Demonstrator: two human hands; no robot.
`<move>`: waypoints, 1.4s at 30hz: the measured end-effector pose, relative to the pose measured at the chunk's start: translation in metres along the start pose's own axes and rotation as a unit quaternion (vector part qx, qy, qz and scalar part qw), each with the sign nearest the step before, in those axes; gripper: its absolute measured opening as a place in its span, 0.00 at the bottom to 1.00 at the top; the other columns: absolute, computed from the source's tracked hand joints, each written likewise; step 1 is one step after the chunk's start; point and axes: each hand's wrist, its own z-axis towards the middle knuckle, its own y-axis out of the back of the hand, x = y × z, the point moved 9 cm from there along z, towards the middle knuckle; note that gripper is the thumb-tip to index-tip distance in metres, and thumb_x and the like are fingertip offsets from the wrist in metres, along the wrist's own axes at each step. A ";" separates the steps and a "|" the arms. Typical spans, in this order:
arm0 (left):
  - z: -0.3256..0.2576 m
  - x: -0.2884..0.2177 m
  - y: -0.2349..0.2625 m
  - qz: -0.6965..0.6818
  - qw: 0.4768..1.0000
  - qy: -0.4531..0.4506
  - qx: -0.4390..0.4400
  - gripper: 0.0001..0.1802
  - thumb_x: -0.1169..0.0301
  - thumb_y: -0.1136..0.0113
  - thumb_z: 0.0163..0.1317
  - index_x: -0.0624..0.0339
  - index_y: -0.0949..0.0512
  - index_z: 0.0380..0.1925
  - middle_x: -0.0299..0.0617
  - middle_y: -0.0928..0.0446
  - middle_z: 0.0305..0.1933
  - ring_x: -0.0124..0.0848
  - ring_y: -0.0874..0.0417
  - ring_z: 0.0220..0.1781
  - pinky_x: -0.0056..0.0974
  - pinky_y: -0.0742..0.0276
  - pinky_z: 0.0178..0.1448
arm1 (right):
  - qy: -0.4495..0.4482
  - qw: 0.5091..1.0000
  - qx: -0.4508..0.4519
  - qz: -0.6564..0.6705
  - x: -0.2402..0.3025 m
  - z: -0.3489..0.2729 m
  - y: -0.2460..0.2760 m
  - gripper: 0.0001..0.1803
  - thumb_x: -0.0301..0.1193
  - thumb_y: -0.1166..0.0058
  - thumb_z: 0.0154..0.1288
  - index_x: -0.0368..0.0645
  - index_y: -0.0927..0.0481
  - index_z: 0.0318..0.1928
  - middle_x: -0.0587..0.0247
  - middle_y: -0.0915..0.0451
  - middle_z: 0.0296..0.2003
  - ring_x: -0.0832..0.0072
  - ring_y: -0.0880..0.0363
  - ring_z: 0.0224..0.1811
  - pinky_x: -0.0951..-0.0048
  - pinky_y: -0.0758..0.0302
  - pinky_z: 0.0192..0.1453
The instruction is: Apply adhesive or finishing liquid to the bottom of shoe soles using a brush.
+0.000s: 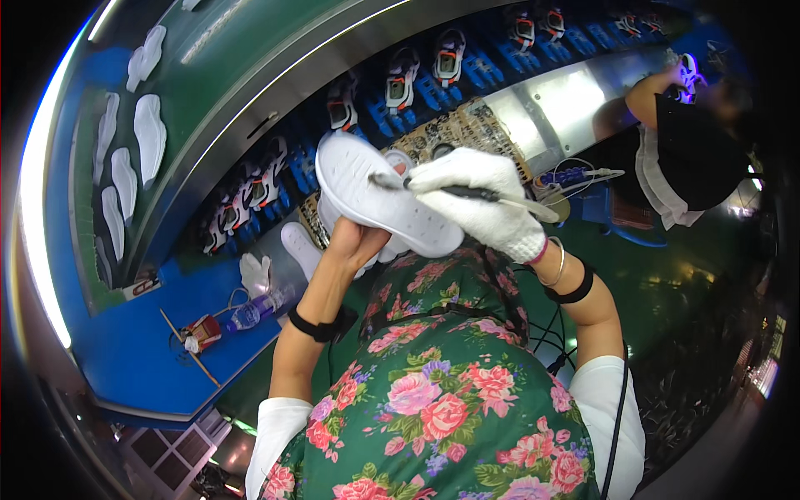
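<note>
My left hand (pixel 354 242) is bare and holds a white shoe sole (pixel 379 196) from below, its flat side turned up toward me. My right hand (pixel 475 200) wears a white glove and grips a thin dark pen-like tool (pixel 467 193) with a cord. The tool's tip rests on the sole near its upper middle. Another white sole (pixel 300 247) lies just under the held one on the bench.
A conveyor (pixel 417 92) with shoes on blue holders curves across the top. White soles (pixel 150 133) lie on the green belt at left. A plastic bottle (pixel 254 310), a glove (pixel 254 271) and a small pot sit on the blue bench. Another person (pixel 683 150) works at upper right.
</note>
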 end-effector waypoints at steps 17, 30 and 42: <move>-0.015 0.017 -0.033 -0.336 0.941 0.008 0.048 0.46 0.45 0.42 0.60 0.61 0.40 0.73 0.57 0.33 0.71 0.56 0.26 0.68 0.67 0.31 0.69 | 0.152 0.981 -0.019 -0.119 0.061 -0.002 0.007 0.12 0.22 0.30 0.51 0.40 0.11 0.40 0.56 0.12 0.37 0.64 0.14 0.35 0.66 0.19 0.40; -0.013 0.027 -0.041 -0.320 0.941 0.015 0.108 0.43 0.36 0.56 0.70 0.52 0.43 0.75 0.49 0.34 0.73 0.49 0.30 0.72 0.59 0.32 0.74 | 0.236 0.954 0.015 -0.186 0.073 0.004 -0.033 0.19 0.21 0.33 0.50 0.41 0.13 0.46 0.53 0.13 0.46 0.60 0.14 0.44 0.65 0.19 0.49; 0.000 -0.004 -0.054 -0.190 0.974 -0.084 0.092 0.43 0.36 0.61 0.72 0.56 0.42 0.74 0.50 0.32 0.71 0.45 0.28 0.70 0.52 0.33 0.75 | 0.196 0.972 0.009 -0.133 0.061 0.006 -0.024 0.12 0.22 0.33 0.54 0.40 0.12 0.41 0.52 0.13 0.41 0.61 0.14 0.41 0.65 0.19 0.46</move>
